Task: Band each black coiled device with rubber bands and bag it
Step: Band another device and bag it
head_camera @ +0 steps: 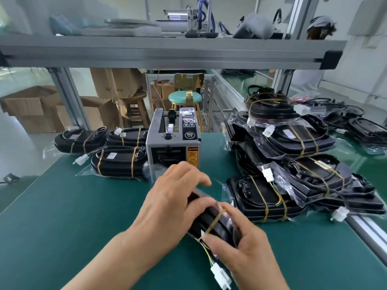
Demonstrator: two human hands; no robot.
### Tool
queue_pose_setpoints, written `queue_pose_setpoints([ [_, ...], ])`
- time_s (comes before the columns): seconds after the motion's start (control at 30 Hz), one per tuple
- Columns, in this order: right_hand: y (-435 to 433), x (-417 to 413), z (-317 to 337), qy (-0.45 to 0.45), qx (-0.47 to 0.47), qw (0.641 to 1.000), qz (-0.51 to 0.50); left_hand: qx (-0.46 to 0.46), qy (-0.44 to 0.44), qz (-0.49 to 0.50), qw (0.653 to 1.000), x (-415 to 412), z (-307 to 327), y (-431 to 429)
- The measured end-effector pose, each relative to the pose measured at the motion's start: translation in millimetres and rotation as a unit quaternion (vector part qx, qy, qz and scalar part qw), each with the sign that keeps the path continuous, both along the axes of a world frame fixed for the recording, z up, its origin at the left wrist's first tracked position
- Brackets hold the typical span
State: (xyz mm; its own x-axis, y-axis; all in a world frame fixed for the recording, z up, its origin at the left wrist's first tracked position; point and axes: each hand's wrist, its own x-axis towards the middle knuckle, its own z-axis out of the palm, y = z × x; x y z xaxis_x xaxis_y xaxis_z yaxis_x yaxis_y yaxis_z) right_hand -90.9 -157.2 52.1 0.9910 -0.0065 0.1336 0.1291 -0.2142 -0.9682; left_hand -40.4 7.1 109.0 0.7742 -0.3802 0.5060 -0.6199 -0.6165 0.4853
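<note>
Green counter [83,216] under both hands. Right of the fingers: pile of banded, bagged devices [293,164]. Beyond them: grey tape dispenser [173,143]. Left hand [167,208] and right hand [249,254], fingers curled, grip the black coiled device [206,218]. Its long axis runs far-left to near-right, rubber band [215,221] across it, white connector [219,275] trailing toward the person.

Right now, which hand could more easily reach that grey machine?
Probably the left hand: it holds the far end of the bagged device, nearest the tape dispenser; the right hand grips the near end.
</note>
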Motion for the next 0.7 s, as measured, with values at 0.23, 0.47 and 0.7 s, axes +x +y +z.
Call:
queue_pose_setpoints([
  [0.23, 10.5, -4.5, -7.0, 0.036, 0.019, 0.997, -0.058, -0.112, 0.113, 0.064, 0.985, -31.7, -36.1, -4.8],
  [0.47, 14.9, -6.4, -6.7, 0.042, -0.014, 0.999, -0.028, -0.084, 0.132, 0.095, 0.983, -34.1, -18.3, -6.4],
  [0.7, 29.6, -9.9, -8.5, -0.004, -0.03, 0.996, -0.082, 0.021, 0.18, 0.067, 0.981, -36.8, -2.5, -11.0],
])
